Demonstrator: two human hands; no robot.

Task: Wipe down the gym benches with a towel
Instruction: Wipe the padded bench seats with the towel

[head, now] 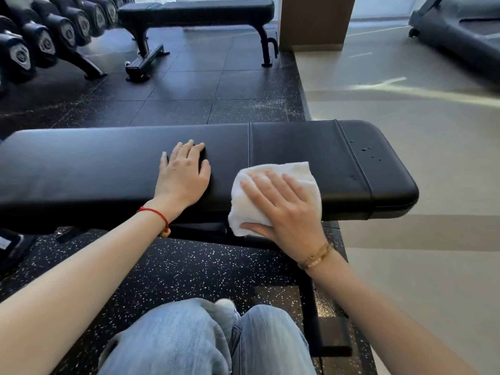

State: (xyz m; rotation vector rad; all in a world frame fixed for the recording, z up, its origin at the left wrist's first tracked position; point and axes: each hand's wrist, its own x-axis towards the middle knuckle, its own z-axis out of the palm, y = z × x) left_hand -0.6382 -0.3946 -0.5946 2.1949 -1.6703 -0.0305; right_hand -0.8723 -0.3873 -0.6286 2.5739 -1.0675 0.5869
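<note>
Black rubber floor (189, 85) with little white specks covers most of the gym, and a pale smooth floor (405, 158) starts on the right. One long black bench (81, 169) lies across the near part of the scene, right in front of the person's knees (203, 339).

A white towel (286, 171) sits folded on the near right part of that bench, and one corner of it hangs over the near edge. The right hand (284, 207) lies flat on top of the towel with the fingers spread, and the thumb is tucked along the towel's near edge. It looks like it presses down so the towel rubs the pad well.

The left hand (184, 177) lies open and flat on the bare bench pad, just left of the towel, holding nothing. It is likely there to help the person lean and stay steady.

Some small water drops (368, 152) sit on the far right end of the bench, apart from the towel. That spot probably needs wiping next.

Another bench (197, 9) stands far away, near a rack of dumbbells (46, 41) on the far left. It looks like it is waiting for its turn.
</note>
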